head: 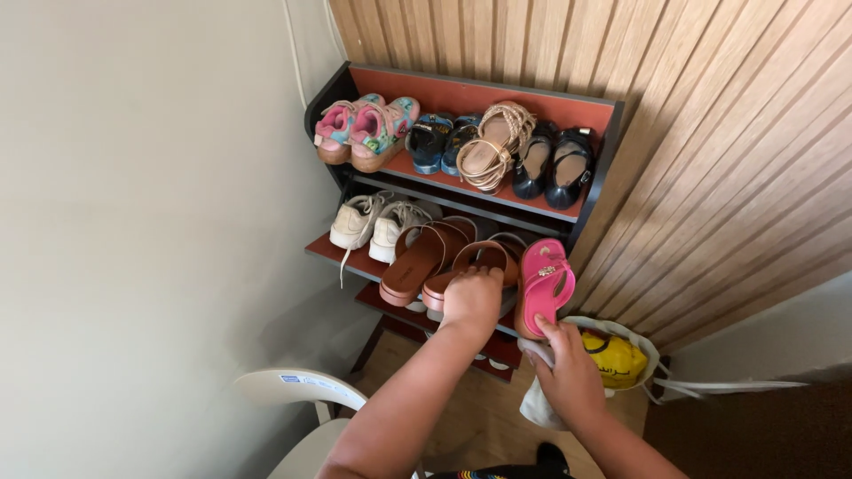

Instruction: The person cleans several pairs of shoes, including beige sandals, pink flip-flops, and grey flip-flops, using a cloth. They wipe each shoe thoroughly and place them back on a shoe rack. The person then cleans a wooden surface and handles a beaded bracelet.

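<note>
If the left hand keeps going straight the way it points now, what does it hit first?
The left hand already rests on the brown slide sandal on the middle shelf; pushing on would likely drive it toward the rack's dark back rail, though depth is unclear.

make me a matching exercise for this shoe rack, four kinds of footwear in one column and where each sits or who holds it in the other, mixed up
Things:
1. pink sandal
2. brown slide
3. black shoes
4. white sneakers

Places:
A. top shelf, right end
B. held by the right hand
C. middle shelf, left end
D. under the left hand

Pairs: 1-B, 2-D, 3-A, 4-C
</note>
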